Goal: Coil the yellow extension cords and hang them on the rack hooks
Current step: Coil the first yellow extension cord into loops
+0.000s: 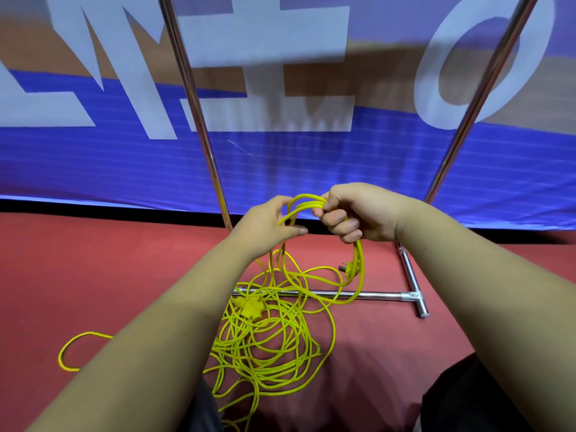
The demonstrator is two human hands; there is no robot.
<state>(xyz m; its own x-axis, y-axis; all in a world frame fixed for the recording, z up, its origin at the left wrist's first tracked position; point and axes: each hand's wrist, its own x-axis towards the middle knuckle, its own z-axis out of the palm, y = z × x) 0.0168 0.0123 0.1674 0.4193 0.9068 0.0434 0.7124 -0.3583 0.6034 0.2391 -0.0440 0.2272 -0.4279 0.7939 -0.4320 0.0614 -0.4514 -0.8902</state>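
While the right hand point(358, 213) curls its fingers tight round a small bunch of loops of the thin yellow extension cord point(307, 202), the left hand point(268, 222) pinches a strand of the same cord between thumb and fingers, just beside the bunch. Both hands are up in the air, close together, in front of the shiny silver metal rack point(199, 120). A few loops hang down from the right hand, and the yellow plug with metal pins point(350, 269) dangles among them. The rest of the cord lies in a big messy pile point(268, 347) on the red floor point(93, 275), between the person's two arms. A yellow socket block point(249, 307) sits at the top of the pile, right by the rack's low bar. One loop pokes out to the left of the left arm. Behind the rack hangs a blue banner with big white letters point(311, 166).
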